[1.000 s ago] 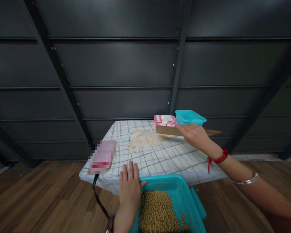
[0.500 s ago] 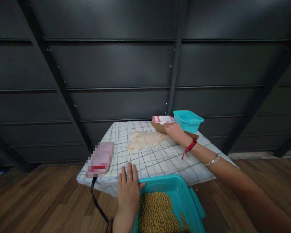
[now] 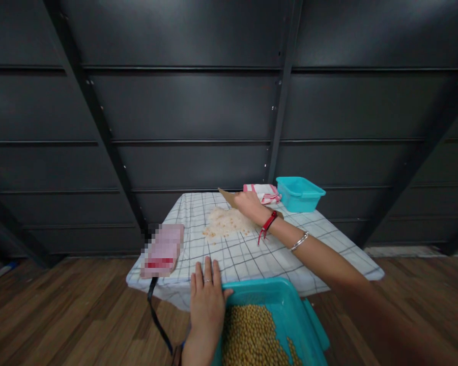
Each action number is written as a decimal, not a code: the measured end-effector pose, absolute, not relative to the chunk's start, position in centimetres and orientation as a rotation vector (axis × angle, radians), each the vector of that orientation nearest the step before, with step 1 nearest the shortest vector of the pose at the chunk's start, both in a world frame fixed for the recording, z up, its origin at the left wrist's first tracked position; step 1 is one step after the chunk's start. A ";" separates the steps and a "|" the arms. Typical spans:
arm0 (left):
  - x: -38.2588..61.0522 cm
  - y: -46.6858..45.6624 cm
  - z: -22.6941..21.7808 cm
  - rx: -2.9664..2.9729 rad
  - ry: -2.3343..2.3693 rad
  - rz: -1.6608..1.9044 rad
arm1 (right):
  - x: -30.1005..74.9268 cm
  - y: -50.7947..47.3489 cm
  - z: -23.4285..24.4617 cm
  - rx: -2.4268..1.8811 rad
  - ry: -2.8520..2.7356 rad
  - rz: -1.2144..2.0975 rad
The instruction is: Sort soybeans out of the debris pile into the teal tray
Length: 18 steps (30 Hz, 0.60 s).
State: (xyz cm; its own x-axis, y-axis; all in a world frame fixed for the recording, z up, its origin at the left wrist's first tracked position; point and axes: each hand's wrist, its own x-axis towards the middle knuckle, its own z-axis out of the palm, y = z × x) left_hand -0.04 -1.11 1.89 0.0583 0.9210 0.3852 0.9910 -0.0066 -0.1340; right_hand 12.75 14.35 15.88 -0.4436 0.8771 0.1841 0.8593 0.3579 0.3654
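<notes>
My right hand (image 3: 249,206) reaches across the checked tablecloth (image 3: 248,249) and grips a flat brown cardboard piece (image 3: 226,196), held just behind a pale heap of beans (image 3: 226,222). My left hand (image 3: 206,300) lies flat with fingers stretched out on the near left corner of a large teal tray (image 3: 297,305). That tray holds several yellowish beans (image 3: 252,335) and sits at the table's near edge.
A small teal tub (image 3: 299,193) and a folded red-striped cloth (image 3: 263,192) stand at the table's far right. A blurred pink object (image 3: 162,250) with a black strap (image 3: 156,315) lies at the left edge. Dark metal panels stand behind; wood floor lies around.
My right hand has carried the cardboard leftwards, from beside the small teal tub to behind the bean heap. The left hand has stayed on the tray.
</notes>
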 end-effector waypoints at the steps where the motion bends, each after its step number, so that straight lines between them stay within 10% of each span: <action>1: -0.1 -1.1 1.8 -1.981 -1.916 -0.264 | 12.3 14.5 15.9 1.627 2.560 0.638; 18: -0.4 -1.1 1.4 -1.974 -1.868 -0.295 | 12.9 12.6 19.3 1.713 2.633 0.753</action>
